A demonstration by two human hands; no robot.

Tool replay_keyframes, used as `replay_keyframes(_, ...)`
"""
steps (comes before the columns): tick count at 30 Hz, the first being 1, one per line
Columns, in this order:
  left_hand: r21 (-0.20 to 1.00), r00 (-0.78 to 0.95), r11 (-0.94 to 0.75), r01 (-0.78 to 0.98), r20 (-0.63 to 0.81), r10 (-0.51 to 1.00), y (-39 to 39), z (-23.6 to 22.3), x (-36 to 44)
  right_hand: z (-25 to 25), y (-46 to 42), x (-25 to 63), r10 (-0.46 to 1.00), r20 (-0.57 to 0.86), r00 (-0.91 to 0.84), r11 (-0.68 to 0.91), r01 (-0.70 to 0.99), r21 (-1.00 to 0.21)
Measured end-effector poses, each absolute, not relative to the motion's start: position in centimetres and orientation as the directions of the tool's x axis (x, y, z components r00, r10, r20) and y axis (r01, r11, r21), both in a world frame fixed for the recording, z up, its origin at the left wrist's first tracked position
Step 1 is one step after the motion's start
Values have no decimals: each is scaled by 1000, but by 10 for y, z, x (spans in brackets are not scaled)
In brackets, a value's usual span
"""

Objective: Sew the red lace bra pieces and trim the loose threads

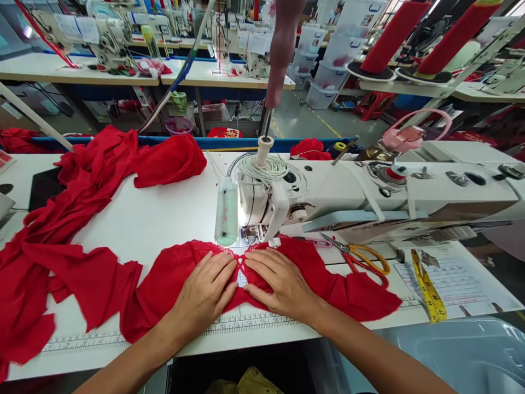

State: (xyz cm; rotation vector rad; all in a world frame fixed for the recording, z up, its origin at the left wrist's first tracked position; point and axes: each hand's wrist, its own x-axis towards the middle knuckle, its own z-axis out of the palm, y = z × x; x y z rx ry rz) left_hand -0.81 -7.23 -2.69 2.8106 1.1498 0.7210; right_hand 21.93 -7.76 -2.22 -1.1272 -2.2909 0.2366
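Note:
A red lace fabric piece [164, 273] lies on the white sewing table [156, 219], just in front of the needle area of a white sewing machine [369, 191]. My left hand [207, 287] lies flat on the fabric, fingers stretched out toward the presser foot [251, 234]. My right hand [281, 282] rests flat on the fabric beside it, fingers spread. The fingertips of both hands nearly meet at a small gap in the lace below the needle. Neither hand grips anything.
A pile of red fabric [74, 219] covers the table's left side. Orange-handled scissors [361, 256] and a yellow tape measure [429, 290] lie at the right. Red thread cones [394, 35] stand at the back right. Other sewing stations fill the background.

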Motion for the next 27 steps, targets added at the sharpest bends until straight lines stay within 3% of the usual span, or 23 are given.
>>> replay_keyframes(27,239,606,-705,668,374,702,-70,-27,-10,-24,-79,222,804,340,-488,592,711,-379)
